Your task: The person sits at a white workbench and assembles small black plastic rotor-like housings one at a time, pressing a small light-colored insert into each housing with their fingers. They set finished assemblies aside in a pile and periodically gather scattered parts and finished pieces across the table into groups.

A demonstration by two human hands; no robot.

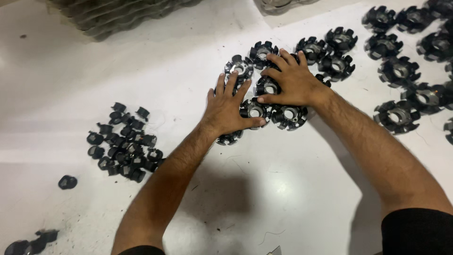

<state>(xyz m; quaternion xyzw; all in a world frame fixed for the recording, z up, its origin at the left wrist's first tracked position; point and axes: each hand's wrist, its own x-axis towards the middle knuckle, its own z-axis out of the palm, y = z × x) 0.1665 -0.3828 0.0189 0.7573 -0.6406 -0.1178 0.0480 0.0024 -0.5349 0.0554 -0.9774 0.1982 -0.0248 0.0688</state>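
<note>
Both of my hands lie flat on a cluster of black round toothed parts with shiny metal centres on a white table [264, 189]. My left hand [228, 107] presses down on several of them, its thumb against one toothed part [255, 110]. My right hand [292, 81] covers others, fingers spread, thumb beside a part [267, 87]. More of these parts [261, 50] peek out just beyond the fingertips, and one [290, 114] lies under the right wrist. Neither hand grips anything.
A heap of small black caps [123, 144] lies at the left, with a stray one [67, 182] and a few at the bottom left corner [28, 243]. Several more toothed parts [399, 114] are spread at the right. Stacked clear trays [122, 14] stand at the far edge.
</note>
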